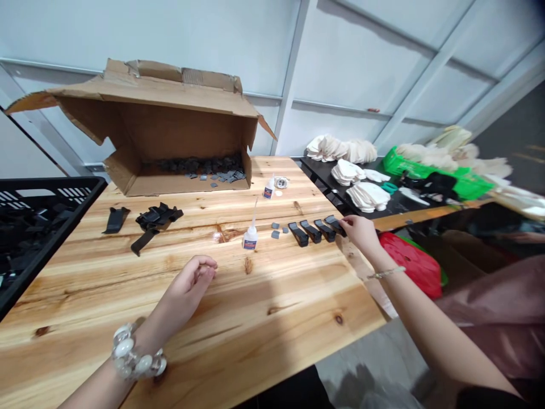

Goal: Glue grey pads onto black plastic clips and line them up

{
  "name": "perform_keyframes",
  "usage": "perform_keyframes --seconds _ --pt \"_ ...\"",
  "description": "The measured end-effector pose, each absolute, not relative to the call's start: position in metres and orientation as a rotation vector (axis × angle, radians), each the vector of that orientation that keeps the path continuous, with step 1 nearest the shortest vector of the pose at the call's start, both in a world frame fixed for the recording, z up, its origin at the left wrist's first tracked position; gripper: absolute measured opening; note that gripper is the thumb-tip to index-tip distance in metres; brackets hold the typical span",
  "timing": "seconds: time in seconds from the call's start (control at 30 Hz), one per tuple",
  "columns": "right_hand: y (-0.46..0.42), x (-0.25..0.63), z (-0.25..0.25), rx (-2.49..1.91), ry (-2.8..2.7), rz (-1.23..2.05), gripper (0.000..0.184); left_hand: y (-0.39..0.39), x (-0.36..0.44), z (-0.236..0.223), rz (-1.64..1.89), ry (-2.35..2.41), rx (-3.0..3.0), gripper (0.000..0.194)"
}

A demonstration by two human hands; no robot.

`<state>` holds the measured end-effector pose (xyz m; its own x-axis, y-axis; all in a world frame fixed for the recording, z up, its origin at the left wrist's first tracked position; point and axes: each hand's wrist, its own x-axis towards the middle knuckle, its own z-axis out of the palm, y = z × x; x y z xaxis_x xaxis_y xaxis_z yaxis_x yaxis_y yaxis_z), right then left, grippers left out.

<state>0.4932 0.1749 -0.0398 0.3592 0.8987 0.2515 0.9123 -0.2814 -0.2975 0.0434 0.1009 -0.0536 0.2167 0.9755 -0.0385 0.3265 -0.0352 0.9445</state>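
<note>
My right hand [360,233] is closed at the right edge of the wooden table, its fingertips pinching the end of a black plastic clip [334,223]. That clip is the rightmost in a row of several like it, among them a black clip [298,234] at the left end. Small grey pads [275,234] lie just left of the row. Over the bare middle of the table my left hand [193,284] is closed, fingers curled in against the thumb; whether anything is in them is hidden. Nearest to it stands a small glue bottle [250,237] with a long thin nozzle.
A second glue bottle [269,187] stands farther back beside a roll of tape [281,182]. An open cardboard box [183,130] holds many grey pads. Loose black clips [156,217] lie at left, near a black crate [51,184]. White stacks [368,196] and a green basket [468,184] are at right.
</note>
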Motion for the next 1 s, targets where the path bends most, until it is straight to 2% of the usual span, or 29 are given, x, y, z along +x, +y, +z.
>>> perform_keyframes --seconds 0.27,0.47,0.67,0.83,1.0 --pt "0.178 0.492 -0.041 -2.260 -1.744 -0.151 0.024 0.101 0.041 -0.057 0.853 1.242 1.562 0.029" --pt "0.177 0.486 -0.033 -2.325 -1.781 -0.104 0.031 0.104 0.038 -0.058 0.854 1.193 1.727 0.024" --pt "0.180 0.474 -0.025 -2.511 -1.696 0.055 0.047 0.103 0.037 -0.057 0.832 1.167 1.830 0.024" --pt "0.182 0.474 -0.016 -2.508 -1.659 0.210 0.037 0.102 0.038 -0.054 0.830 1.171 1.865 0.024" --pt "0.156 0.453 0.009 -2.280 -1.730 0.169 0.033 0.099 0.040 -0.048 0.846 1.181 1.907 0.022"
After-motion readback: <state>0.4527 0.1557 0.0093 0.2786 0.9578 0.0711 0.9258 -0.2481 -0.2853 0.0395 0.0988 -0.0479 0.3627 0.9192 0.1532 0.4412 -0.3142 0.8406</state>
